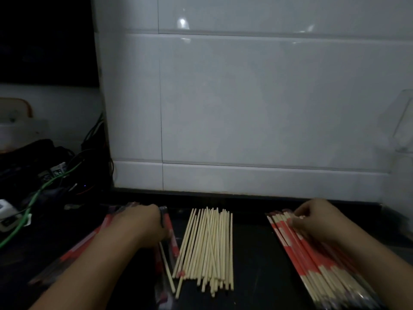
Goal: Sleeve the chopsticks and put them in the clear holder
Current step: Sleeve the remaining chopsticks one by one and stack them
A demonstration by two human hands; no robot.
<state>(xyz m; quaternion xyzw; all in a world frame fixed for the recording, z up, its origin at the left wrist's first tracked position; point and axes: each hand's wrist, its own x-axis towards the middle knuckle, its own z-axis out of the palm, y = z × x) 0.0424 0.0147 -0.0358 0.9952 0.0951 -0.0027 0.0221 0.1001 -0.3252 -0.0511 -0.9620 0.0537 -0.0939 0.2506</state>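
While a loose pile of bare chopsticks [207,247] lies at lower centre on the dark surface [252,265], much sleeving seems left to do. At lower right a stack of sleeved chopsticks [312,253] looks finished; the right hand [317,222] pinches at its far end. The left hand [143,224] curls around a red sleeve [171,233] at lower left. Farther back rises a white tiled wall [245,108], with the clear holder [402,121] at right edge and tangled cables [49,175] at left.
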